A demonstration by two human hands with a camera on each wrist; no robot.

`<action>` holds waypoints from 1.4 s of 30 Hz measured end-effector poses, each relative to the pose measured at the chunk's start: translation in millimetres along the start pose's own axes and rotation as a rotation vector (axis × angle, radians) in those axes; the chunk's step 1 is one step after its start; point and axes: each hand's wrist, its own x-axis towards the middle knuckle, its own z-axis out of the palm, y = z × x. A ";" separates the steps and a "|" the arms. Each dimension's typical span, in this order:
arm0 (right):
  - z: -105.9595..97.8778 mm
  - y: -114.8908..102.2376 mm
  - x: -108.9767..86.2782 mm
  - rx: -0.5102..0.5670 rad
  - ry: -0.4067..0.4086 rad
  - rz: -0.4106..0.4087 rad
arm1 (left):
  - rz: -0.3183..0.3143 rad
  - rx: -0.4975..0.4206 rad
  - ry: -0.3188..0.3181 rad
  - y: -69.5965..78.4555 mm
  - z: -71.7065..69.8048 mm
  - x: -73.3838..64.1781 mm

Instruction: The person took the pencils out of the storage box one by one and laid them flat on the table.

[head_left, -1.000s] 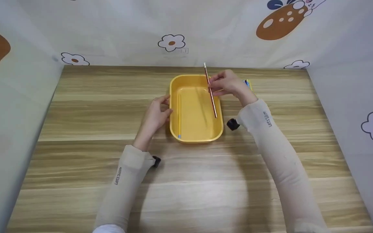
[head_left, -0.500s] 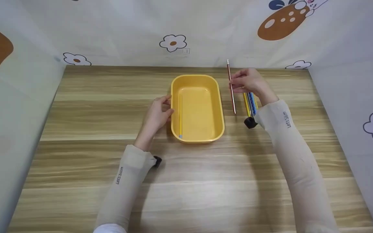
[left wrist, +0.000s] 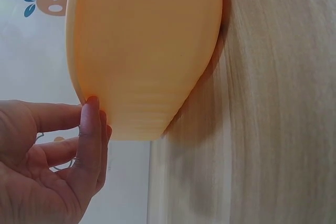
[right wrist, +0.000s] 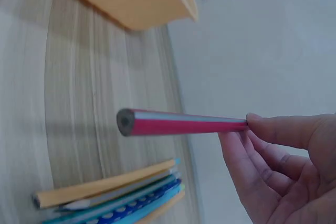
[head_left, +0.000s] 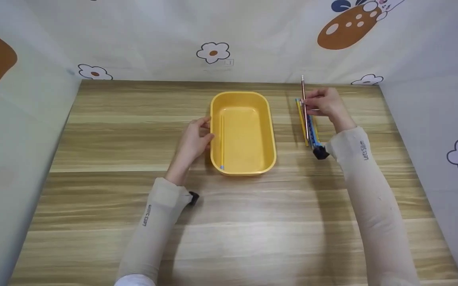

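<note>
My right hand (head_left: 326,104) pinches a red-and-silver striped pencil (head_left: 304,89) between thumb and fingertips. Its unsharpened end points at the camera in the right wrist view, and a white tip shows at its far end in the head view. Below that hand lies a bunch of several pencils (right wrist: 121,198), in yellow, white, teal, dotted blue and light blue, partly hidden by hand and pencil in the head view. My left hand (head_left: 193,137) grips the left rim of a yellow plastic bin (left wrist: 142,51), fingers against its outer wall. One yellow pencil (head_left: 222,139) lies inside along the left wall.
Everything stands on a wood-grain table (head_left: 133,151). Pale curtains (head_left: 153,39) printed with flowers and brown fruit shapes enclose its back and both sides. Black wrist cameras (head_left: 321,152) sit at the cuffs.
My right hand has carried the red pencil from above the bin's right side rightward, over the bunch of pencils. The left hand has stayed at the bin's rim.
</note>
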 end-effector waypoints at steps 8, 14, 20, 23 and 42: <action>-17.1 16.0 6.6 -0.067 0.077 0.015 | -0.003 0.011 0.000 -0.5 0.2 0.9; -26.7 28.3 10.2 -0.156 0.126 0.030 | -0.003 0.009 -0.009 -0.6 0.3 1.4; -35.4 41.4 15.0 -0.217 0.153 0.046 | 0.014 -0.001 -0.012 -0.7 0.2 0.3; -37.5 45.6 16.1 -0.247 0.162 0.056 | 0.012 -0.002 -0.008 -0.8 0.2 0.7; -33.9 59.3 22.0 -0.333 0.174 0.066 | -0.005 -0.002 -0.007 -0.7 -0.3 0.1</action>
